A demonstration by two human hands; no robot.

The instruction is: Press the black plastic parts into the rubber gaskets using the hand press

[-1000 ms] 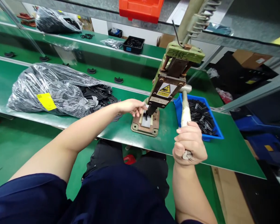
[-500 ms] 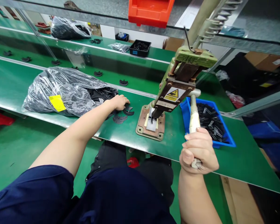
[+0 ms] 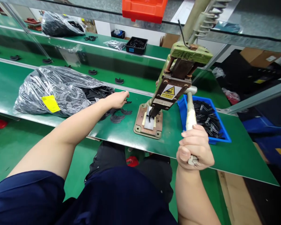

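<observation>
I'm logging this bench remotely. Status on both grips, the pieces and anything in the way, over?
Right grip: closed round press lever. Left grip: at loose dark pieces beside plastic bag, hold unclear. Neither under press ram.

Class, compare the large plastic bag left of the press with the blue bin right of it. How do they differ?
The plastic bag is see-through and crumpled; the blue bin is opaque and keeps a regular shape.
The plastic bag lies on its side, while the blue bin stands upright.
The plastic bag contains dark curved pieces; the blue bin contains dark narrow pieces.
Both rest on the green bench.
</observation>
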